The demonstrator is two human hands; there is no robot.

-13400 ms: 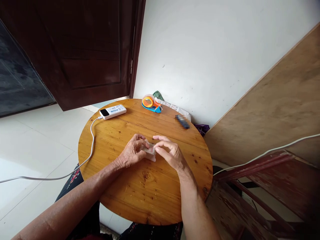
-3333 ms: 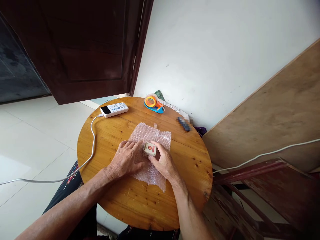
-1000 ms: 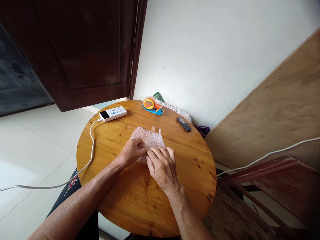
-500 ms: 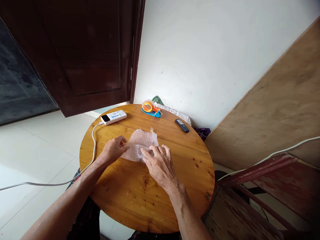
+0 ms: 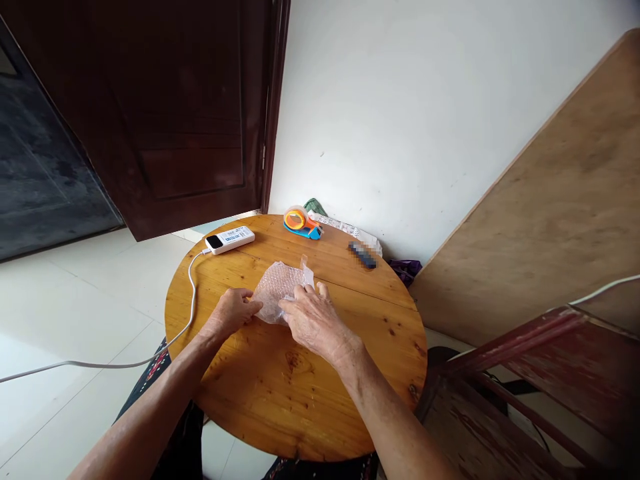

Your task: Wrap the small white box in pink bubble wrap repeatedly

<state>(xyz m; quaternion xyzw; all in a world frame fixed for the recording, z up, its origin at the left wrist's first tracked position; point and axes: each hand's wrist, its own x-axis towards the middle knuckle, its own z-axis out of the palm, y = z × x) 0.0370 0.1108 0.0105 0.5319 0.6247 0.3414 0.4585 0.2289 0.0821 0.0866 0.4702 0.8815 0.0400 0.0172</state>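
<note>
A sheet of clear bubble wrap lies bunched in the middle of the round wooden table, folded over a small box that is hidden inside it. My left hand pinches the wrap's left edge with curled fingers. My right hand lies on the wrap's right side, fingers pressing the fold down. A short strip of tape sticks up at the wrap's far edge.
A white power bank with a white cable lies at the table's far left. An orange and blue tape dispenser and a small dark device sit near the wall. A dark door stands behind; a plywood board and red wooden frame stand at right.
Earlier the small box lay bare on the spread wrap. Since then the wrap has been folded over it; in the last half second both hands have drawn closer and bunched the wrap tighter.
</note>
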